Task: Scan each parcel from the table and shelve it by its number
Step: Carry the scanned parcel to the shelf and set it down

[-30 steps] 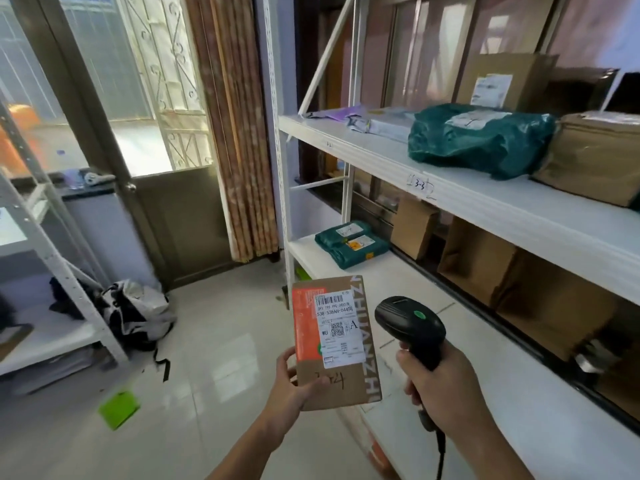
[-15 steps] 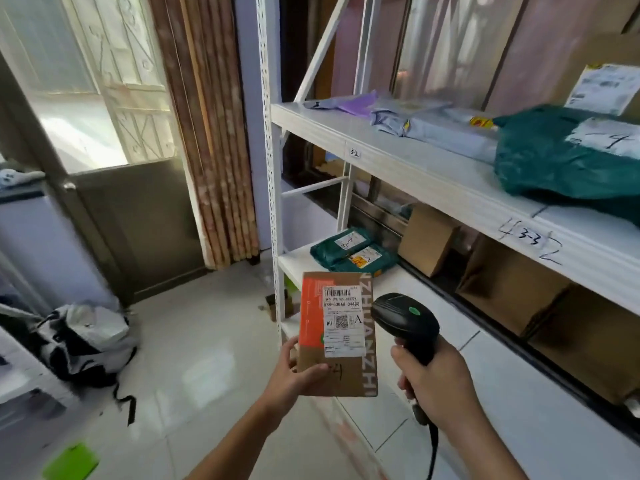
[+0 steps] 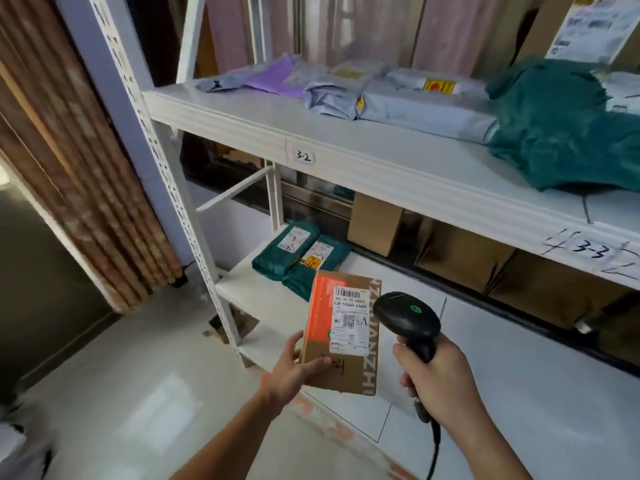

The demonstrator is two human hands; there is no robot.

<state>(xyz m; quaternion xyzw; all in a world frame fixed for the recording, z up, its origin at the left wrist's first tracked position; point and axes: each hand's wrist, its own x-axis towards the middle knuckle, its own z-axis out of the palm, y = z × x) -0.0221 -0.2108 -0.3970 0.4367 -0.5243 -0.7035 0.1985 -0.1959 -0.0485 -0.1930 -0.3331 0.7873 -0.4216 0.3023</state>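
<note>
Nearby, green mailers (image 3: pixel 300 252) behind parcel (image 3: pixel 341 336)

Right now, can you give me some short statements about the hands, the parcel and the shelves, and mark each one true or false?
1. The left hand holds the cardboard parcel upright. True.
2. The right hand is empty. False: it grips the black scanner.
3. The shelf edge carries a label reading 3-2. True.
4. The parcel already lies on the upper shelf. False: it is in the hand, in front of the lower shelf.
5. Green bagged parcels lie on the lower shelf. True.
</note>
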